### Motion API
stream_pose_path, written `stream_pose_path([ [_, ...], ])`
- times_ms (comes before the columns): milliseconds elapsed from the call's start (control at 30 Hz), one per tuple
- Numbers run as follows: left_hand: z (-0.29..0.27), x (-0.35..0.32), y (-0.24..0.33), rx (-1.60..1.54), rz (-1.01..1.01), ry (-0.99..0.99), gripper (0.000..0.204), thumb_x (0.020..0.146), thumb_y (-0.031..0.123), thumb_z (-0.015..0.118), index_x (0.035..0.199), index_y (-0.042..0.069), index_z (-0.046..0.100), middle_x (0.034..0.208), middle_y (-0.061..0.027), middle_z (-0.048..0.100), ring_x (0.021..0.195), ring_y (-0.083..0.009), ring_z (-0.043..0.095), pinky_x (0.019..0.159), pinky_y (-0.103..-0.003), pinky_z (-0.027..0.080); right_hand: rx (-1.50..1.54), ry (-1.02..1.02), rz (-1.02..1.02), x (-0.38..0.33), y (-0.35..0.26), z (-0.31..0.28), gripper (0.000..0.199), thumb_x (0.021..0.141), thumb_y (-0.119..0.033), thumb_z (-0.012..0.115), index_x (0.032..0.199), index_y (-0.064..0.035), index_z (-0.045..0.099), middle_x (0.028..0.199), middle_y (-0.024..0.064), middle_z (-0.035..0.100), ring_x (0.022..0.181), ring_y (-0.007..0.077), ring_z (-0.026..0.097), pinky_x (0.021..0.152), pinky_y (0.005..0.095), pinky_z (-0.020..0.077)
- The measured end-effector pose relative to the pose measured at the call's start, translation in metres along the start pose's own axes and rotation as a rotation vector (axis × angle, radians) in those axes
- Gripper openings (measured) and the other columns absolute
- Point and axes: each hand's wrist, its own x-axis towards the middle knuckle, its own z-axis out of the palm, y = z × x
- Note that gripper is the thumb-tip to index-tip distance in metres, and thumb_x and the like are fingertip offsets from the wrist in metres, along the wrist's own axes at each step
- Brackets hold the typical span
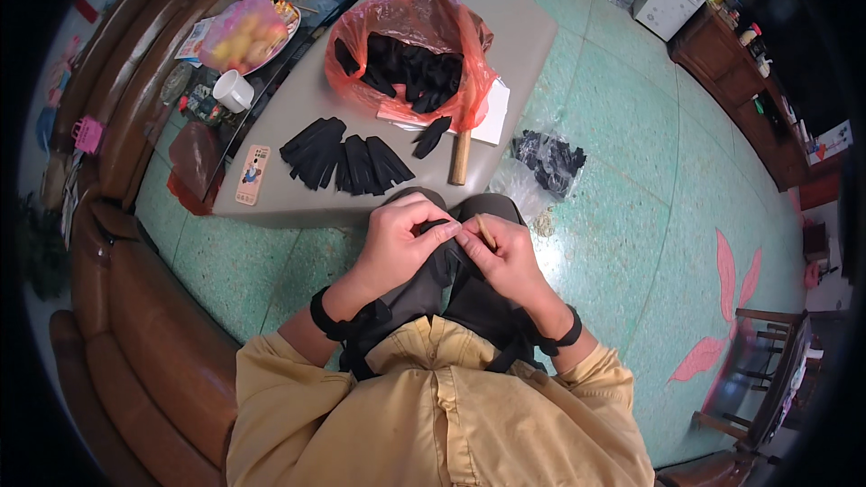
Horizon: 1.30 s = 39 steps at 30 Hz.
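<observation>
Red bag (406, 13): open-mouthed on the grey table (514, 27), its rim spread wide, probably so that the black pieces inside are easy to reach
Black bundles: one fan (313, 151) and a second fan (370, 165), both on the near left side of the red bag, perhaps laid flat to keep them tidy
Loose piece (432, 137): at the red bag's near edge, left of the wooden handle (460, 162)
Held piece (435, 227): nearer the person than the red bag, above the lap, likely kept there for a close look and steady grip
Left hand (406, 234): thumb and fingers nearly closed, pinching the held piece
Right hand (505, 257): half curled around a thin tan stick (485, 232), thumb and forefinger meeting the left fingertips; whether they also pinch the held piece cannot be told
</observation>
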Motion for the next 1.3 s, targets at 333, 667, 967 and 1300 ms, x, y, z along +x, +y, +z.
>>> stream_pose_path([
  [333,0.001,0.007,-0.018,-0.287,-0.129,-0.019,0.011,0.078,0.007,0.069,0.078,-0.002,0.064,0.068,0.002,0.056,0.06,-0.0038,0.048,0.054,-0.023,0.039,0.28,-0.027,0.193,-0.004,0.009,-0.004,0.019,0.084,-0.014,0.064,0.089,0.0033,0.058,0.063,0.0004,0.048,0.06,0.0053,0.041,0.053,0.024,0.0382],
  [667,0.0,0.011,-0.013,0.137,0.021,-0.12,0.013,0.081,0.011,0.067,0.081,-0.001,0.062,0.073,0.0004,0.059,0.07,-0.005,0.053,0.061,-0.02,0.043,0.117,-0.026,0.188,-0.003,0.016,-0.005,0.017,0.085,-0.014,0.063,0.083,0.002,0.057,0.062,-0.0003,0.049,0.059,0.005,0.041,0.052,0.0233,0.0373],
  [967,0.003,-0.009,-0.028,-0.473,-0.388,-0.312,0.012,0.089,0.014,0.058,0.086,0.003,0.055,0.074,0.0023,0.056,0.062,-0.0031,0.051,0.052,-0.018,0.042,0.633,0.045,0.378,0.001,0.01,-0.021,0.014,0.09,-0.013,0.055,0.092,-0.0007,0.061,0.073,-0.004,0.057,0.059,0.0005,0.044,0.048,0.017,0.0312],
  [1300,0.009,-0.003,-0.026,-1.144,-0.498,-0.186,0.02,0.085,0.001,0.051,0.104,-0.001,0.054,0.101,-0.0098,0.06,0.094,-0.0177,0.059,0.087,-0.032,0.046,0.502,0.056,0.219,0.003,0.024,-0.004,0.008,0.083,-0.004,0.062,0.09,-0.0022,0.057,0.074,-0.0048,0.054,0.062,0.0007,0.047,0.053,0.0163,0.0371],
])
